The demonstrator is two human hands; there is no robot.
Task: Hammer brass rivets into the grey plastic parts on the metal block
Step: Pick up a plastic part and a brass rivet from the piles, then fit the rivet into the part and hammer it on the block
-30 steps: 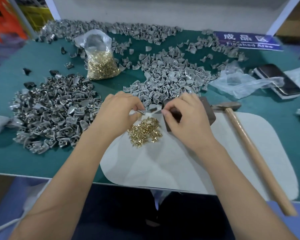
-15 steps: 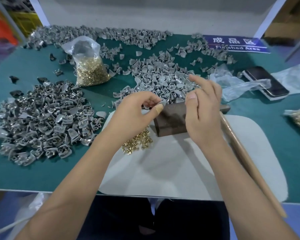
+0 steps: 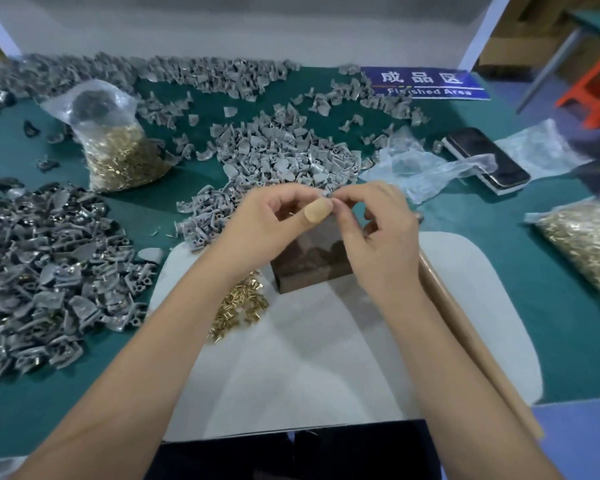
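Note:
A dark metal block (image 3: 310, 265) stands on a white mat (image 3: 326, 358). Just above the block's far edge, my left hand (image 3: 267, 226) and my right hand (image 3: 378, 230) meet fingertip to fingertip. Between them they pinch a small grey plastic part (image 3: 327, 194); my left thumb wears a tan plaster. Whether a rivet is in my right fingers is too small to tell. Loose brass rivets (image 3: 239, 306) lie in a small heap left of the block. The hammer's wooden handle (image 3: 471, 341) lies along my right forearm, its head hidden.
Grey parts lie in heaps at the left (image 3: 45, 271), behind the block (image 3: 281, 157) and along the back edge. A bag of rivets (image 3: 118, 147) stands back left, another bag (image 3: 586, 244) at right. A phone (image 3: 489, 161), crumpled plastic (image 3: 413, 168) and a blue sign (image 3: 426, 83) lie back right.
My hands have come together above the block; the right fingers, lifted and spread half a second ago, now pinch at the grey part my left hand holds. The camera has shifted slightly.

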